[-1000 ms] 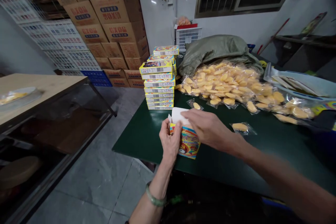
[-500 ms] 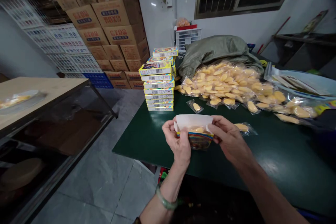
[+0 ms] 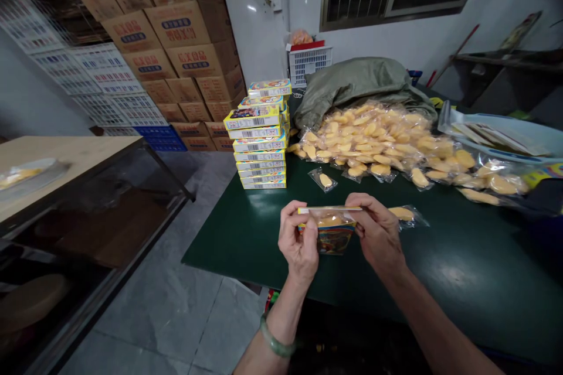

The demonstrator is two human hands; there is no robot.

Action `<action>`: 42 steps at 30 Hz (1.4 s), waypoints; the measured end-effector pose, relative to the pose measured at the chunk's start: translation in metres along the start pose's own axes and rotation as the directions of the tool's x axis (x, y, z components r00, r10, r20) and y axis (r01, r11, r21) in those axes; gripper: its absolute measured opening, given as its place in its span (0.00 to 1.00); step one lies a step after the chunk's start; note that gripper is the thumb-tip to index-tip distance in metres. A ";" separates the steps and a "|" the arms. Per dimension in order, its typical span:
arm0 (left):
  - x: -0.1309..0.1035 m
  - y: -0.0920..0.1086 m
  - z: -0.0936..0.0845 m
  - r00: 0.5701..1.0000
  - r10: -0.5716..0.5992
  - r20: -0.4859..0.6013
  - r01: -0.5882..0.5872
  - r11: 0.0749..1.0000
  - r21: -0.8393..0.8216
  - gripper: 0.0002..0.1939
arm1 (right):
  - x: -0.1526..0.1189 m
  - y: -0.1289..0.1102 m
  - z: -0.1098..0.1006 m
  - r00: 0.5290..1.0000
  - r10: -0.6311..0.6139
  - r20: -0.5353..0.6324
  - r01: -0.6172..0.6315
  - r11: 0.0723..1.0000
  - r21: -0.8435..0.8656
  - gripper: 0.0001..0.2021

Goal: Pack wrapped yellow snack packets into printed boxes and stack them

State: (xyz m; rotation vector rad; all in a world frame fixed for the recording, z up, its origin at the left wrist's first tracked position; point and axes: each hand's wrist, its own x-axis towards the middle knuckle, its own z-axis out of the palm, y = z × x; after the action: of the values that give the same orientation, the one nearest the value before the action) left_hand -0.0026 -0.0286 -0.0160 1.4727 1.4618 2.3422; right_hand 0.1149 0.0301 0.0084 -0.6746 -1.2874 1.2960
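Note:
A small colourful box (image 3: 334,238) is held upright over the green table (image 3: 246,240), with yellow wrapped pieces showing in its open top. Its lid flap (image 3: 329,210) is bent over, with a gap below it. My left hand (image 3: 301,243) grips the box's left side, thumb on the front. On the right side my right hand (image 3: 378,231) holds the box and touches the flap. One wrapped yellow piece (image 3: 402,214) lies just beside my right hand. Another wrapped piece (image 3: 325,180) lies behind the box.
Several flat boxes stand in a stack (image 3: 260,143) at the back left. A large pile of wrapped yellow pieces (image 3: 373,135) spills from a grey-green sack (image 3: 360,85). A light blue tray (image 3: 519,135) is at the right. Cartons (image 3: 185,58) rise behind a wooden table (image 3: 88,158).
The white flap that stood up has folded down toward the box's front. My fingers have moved with it. The view has shifted slightly.

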 end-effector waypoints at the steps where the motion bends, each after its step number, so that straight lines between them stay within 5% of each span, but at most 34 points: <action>1: 0.001 -0.001 -0.002 1.000 0.003 0.022 -0.003 1.000 -0.008 0.07 | 0.000 0.001 -0.002 1.000 0.004 0.013 -0.004 1.000 -0.015 0.02; 6: 0.002 -0.006 -0.004 0.987 -0.157 0.023 0.159 0.979 -0.129 0.12 | 0.000 0.003 -0.013 0.993 -0.013 0.116 0.012 1.000 0.010 0.08; 11: 0.008 0.002 0.001 0.921 -0.386 0.053 0.378 0.851 -0.364 0.10 | 0.003 0.008 -0.021 0.980 -0.065 0.188 0.079 0.995 -0.068 0.09; 16: 0.025 0.009 -0.004 0.809 -0.546 0.219 0.588 0.758 -0.280 0.15 | 0.009 0.009 -0.024 0.970 -0.078 0.230 0.108 0.987 -0.122 0.07; 20: 0.036 0.008 -0.018 0.788 -0.501 0.358 0.591 0.778 -0.213 0.16 | 0.009 0.005 -0.026 0.953 -0.113 0.280 0.197 0.936 -0.292 0.08; 27: 0.055 0.004 -0.036 0.807 -0.257 0.532 0.293 0.956 0.017 0.10 | 0.009 -0.006 -0.026 0.825 -0.361 0.435 0.551 0.684 -0.478 0.08; 33: 0.065 0.007 -0.036 0.803 -0.114 0.585 0.128 0.992 0.017 0.08 | 0.011 -0.014 -0.023 0.798 -0.407 0.444 0.597 0.630 -0.496 0.08; 38: 0.060 0.005 -0.039 0.806 0.081 0.586 -0.143 0.988 0.060 0.08 | 0.008 -0.012 -0.022 0.764 -0.463 0.450 0.644 0.584 -0.493 0.08; 42: 0.052 -0.005 -0.041 0.772 0.300 0.560 -0.439 0.889 0.128 0.12 | 0.003 -0.005 -0.024 0.723 -0.534 0.438 0.689 0.516 -0.509 0.10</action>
State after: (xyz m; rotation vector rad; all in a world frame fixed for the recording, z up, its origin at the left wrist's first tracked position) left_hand -0.0632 -0.0308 0.0118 2.4315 1.4373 1.6879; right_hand 0.1383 0.0386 0.0085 -0.4394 -1.9782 0.2919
